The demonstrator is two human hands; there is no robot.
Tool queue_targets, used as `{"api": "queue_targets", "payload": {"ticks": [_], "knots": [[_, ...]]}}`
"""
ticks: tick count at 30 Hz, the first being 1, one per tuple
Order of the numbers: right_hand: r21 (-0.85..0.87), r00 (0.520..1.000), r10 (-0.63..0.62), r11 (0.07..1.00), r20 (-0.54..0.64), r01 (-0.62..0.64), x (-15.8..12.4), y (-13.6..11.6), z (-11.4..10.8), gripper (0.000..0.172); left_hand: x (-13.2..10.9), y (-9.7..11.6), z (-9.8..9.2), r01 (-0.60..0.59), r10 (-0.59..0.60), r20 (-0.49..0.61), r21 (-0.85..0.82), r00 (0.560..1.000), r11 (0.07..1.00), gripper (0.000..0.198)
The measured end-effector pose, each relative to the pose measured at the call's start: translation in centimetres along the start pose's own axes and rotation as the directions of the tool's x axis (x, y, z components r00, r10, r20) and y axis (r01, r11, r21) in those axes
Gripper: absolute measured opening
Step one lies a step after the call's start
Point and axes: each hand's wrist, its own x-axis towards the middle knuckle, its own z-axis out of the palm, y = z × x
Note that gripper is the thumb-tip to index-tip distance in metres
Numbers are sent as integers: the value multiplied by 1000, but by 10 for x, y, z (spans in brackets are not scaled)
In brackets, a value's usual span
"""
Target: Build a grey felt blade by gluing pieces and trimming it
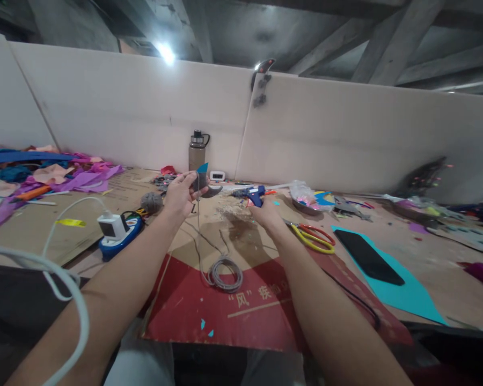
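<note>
- Head view, far left: a heap of purple, peach and blue scraps (50,176) lay on the table.
- Next came a blue power strip (136,232) with a white charger (111,227) plugged in, and a ball of grey yarn (152,202) near the left forearm.
- Left of centre, the left hand (182,192) pinched a dark grey piece with a blue tip (202,181), raised before a bottle (197,156).
- From that hand a grey cord hung to a loose coil (226,284) on red-and-tan cardboard (177,321).
- Right of centre, the right hand (264,209) gripped a blue glue gun (256,196), low over the table.
- Farther right were a metal bowl (307,209), scissors (295,229) with orange and yellow handles, and a black phone (368,257) on a turquoise sheet (414,299).
</note>
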Motion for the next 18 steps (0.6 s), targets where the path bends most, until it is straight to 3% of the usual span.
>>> {"api": "queue_targets", "payload": {"ticks": [4,7,9,12,18], "knots": [[241,998,39,970,-41,-28,-14,-29,-1,35,2,-3,-1,20,-20,-22,14,1000,1000,15],[532,998,-58,846,38,29,-28,-50,-2,37,2,-5,-2,38,-37,-26,17,999,999,14],[639,987,-135,768,92,45,-36,-59,-2,37,2,-6,-2,50,-50,-23,22,998,998,13],[671,966,-212,739,146,61,-42,-65,-3,35,3,-9,-2,65,-64,-20,34,998,997,13],[581,961,-241,805,138,119,-46,-66,0,32,3,-13,-1,66,-66,-14,40,998,997,14]]}}
